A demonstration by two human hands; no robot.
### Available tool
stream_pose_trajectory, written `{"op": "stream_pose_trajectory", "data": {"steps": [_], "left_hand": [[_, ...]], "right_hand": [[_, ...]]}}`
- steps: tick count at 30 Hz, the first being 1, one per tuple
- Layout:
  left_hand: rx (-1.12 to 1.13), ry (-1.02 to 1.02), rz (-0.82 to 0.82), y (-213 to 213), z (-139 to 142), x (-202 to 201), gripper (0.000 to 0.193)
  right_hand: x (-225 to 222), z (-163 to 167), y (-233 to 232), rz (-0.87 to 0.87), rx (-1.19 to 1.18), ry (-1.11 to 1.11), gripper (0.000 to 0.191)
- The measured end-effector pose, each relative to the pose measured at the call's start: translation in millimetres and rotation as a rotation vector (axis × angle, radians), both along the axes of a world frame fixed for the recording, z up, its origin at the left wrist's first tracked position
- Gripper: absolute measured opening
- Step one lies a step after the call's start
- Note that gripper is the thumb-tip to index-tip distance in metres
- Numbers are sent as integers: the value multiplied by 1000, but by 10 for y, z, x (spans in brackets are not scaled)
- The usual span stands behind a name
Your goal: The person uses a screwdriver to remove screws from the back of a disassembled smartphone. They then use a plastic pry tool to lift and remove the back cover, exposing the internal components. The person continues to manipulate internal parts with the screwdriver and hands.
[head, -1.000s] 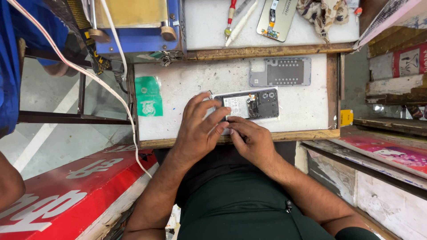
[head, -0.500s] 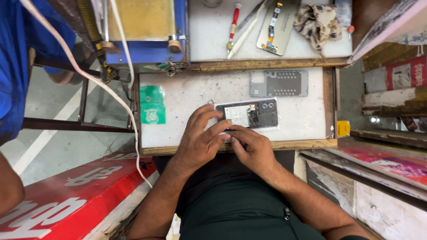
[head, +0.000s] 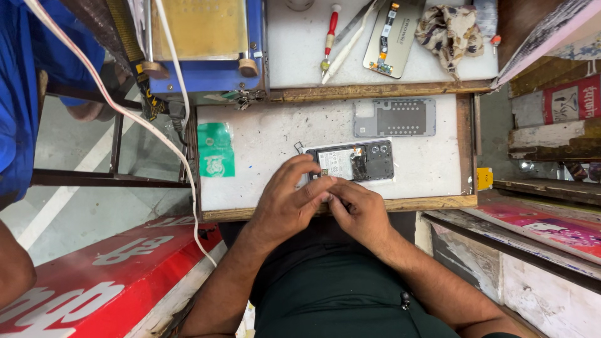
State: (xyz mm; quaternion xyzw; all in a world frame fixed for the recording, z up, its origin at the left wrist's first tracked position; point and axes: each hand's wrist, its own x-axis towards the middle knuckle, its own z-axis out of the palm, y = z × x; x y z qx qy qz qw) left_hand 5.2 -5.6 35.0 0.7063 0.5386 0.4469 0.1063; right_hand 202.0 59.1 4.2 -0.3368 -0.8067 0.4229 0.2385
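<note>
Head view looks straight down on our two hands meeting at the near edge of a scuffed white work board [head: 269, 131] framed in wood. Our left hand [head: 289, 203] lies curled, its fingers bent over the near end of an opened smartphone [head: 354, 161] whose back is off, so the dark innards and a pale battery label show. Our right hand [head: 358, 209] is curled too, fingertips pressed against those of the left just at the phone's near long edge; whether they pinch some small part between them we cannot tell. The phone lies flat on the board, long side toward us. Just beyond it, apart, rests a grey phone back frame [head: 394, 117], also flat. To the left of the phone, well apart, a green packet [head: 216, 149] lies on the board.

Past the wooden lip, a second white surface [head: 294, 56] carries a red-handled screwdriver [head: 329, 34], a white spudger [head: 347, 40] beside it, a phone display panel [head: 394, 37] with its flex cable up, and a crumpled patterned cloth [head: 451, 28]. At the left stands a blue machine with a brass-coloured plate [head: 200, 44]; a white cable [head: 113, 103] trails from it down past the board's left edge. A person's blue sleeve [head: 25, 94] fills the far left.
</note>
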Motion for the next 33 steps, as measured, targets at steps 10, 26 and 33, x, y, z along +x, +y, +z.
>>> {"op": "stream_pose_trajectory", "data": {"steps": [10, 26, 33], "left_hand": [[-49, 10, 62, 13, -103, -83, 58], [72, -172, 467, 59, -410, -426, 60], [47, -70, 460, 106, -454, -478, 60]], "right_hand": [[-37, 29, -3, -12, -74, 11, 20], [17, -77, -20, -29, -10, 22, 14], [24, -90, -39, -40, -23, 30, 13]]}}
